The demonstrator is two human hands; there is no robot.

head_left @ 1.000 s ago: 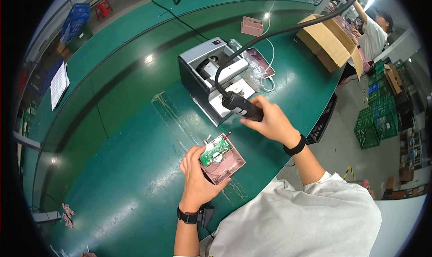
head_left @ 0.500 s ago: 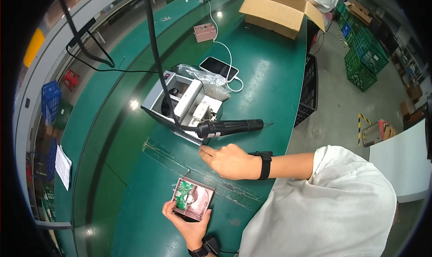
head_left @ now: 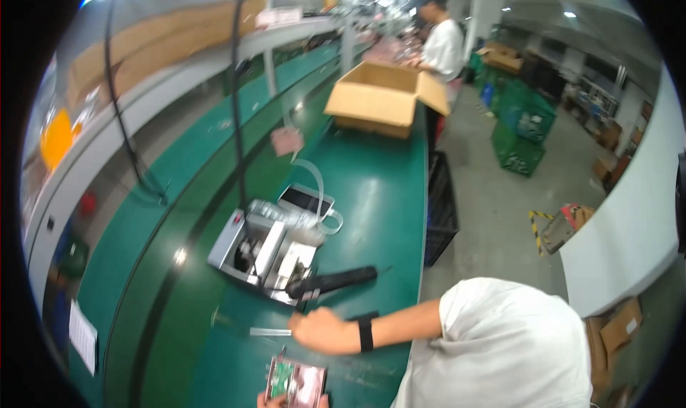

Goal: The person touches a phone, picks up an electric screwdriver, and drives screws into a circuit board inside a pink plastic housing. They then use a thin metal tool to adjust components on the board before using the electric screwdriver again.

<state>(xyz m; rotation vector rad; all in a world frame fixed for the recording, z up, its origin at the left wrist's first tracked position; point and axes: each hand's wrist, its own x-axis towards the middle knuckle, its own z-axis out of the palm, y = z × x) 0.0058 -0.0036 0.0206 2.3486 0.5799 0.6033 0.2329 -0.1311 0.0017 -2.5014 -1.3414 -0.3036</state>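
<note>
Pale strip (head_left: 270, 331) newly at right hand (head_left: 325, 331); black driver (head_left: 334, 282), carton (head_left: 371, 106) beyond

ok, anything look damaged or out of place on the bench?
Two things. The green benchtop has pale scuff marks near the right hand, which look like wear. A crumpled clear bag lies between the grey machine and the phone, looking like stray clutter. Nothing looks spilled; blur hides finer damage.

Shows pink on casing (head_left: 309, 385), green on circuit board (head_left: 281, 376), black on electric screwdriver (head_left: 334, 282), yellow-black stripes on hazard tape (head_left: 534, 234).
</note>
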